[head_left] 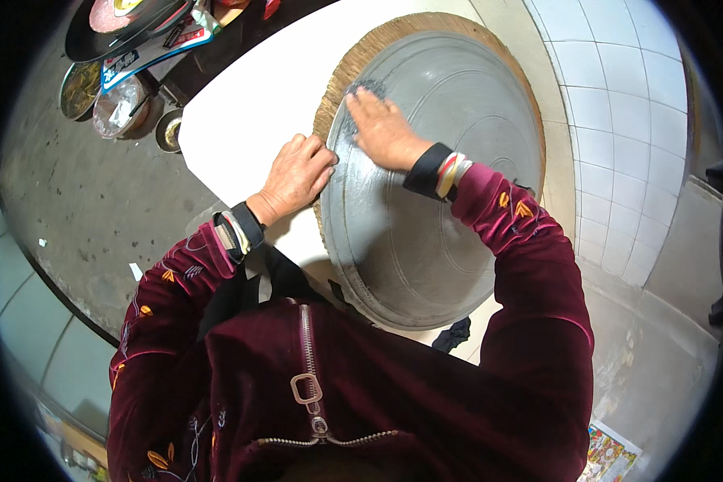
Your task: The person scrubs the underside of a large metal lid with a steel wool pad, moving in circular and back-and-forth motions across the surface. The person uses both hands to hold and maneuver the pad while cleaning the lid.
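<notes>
grey disc (430,241), white counter (245,104), tiled wall (610,120)

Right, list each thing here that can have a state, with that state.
Grey disc: lying over the wooden round, shiny in places
Wooden round: mostly covered
Scouring pad: against the disc, partly covered
Right hand: laid over the pad
Left hand: curled at the disc's edge
Jacket zip: closed up to its slider, parted beyond
Dark pan: holding something pink
Small bowl: upright, uncovered

Left fingers (321,157) curled; right fingers (369,104) outstretched.
</notes>
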`<state>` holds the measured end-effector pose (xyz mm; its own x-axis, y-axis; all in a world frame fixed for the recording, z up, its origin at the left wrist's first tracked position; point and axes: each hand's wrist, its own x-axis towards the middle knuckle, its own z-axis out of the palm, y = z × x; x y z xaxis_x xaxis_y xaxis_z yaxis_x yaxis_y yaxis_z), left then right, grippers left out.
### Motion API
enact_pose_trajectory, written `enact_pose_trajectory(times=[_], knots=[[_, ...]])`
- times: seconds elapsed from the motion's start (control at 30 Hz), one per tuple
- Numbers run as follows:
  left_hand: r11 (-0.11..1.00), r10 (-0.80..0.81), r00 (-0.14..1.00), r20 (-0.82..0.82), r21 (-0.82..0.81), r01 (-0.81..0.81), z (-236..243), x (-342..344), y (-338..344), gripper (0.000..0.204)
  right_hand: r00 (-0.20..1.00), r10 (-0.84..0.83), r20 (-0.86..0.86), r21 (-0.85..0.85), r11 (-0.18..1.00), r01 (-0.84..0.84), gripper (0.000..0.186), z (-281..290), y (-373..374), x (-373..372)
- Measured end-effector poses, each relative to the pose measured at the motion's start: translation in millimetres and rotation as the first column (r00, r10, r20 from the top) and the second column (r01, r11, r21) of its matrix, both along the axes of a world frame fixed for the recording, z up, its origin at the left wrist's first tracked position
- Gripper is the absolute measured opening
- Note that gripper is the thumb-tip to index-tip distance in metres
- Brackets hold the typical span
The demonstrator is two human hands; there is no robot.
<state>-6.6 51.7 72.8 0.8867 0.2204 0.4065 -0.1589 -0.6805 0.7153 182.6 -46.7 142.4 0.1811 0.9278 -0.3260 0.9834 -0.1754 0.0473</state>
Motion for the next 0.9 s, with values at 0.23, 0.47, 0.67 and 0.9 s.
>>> enact_pose_trajectory(times=[0.23,0.47,0.67,0.9], knots=[[1.0,0.022,1.0,-0.014,0.021,-0.021,-7,0,-2,0.015,0.964,-0.206,0.165,0.132,0.974,0.186,0.065,-26,31,48],[0.993,0.054,0.997,0.051,-0.106,-0.048,-14,-7,0,0.022,0.999,0.036,0.008,0.134,0.99,-0.037,0.066,-24,-57,-83],[0.991,0.104,0.994,0.022,-0.089,-0.101,-42,-12,-7,0.021,0.997,0.077,-0.015,0.125,0.989,-0.074,0.061,-72,-93,-98],[0.977,-0.19,0.981,0.046,-0.093,0.193,-50,-25,-19,0.021,0.977,-0.04,0.207,0.242,0.97,-0.012,0.053,-110,27,12]])
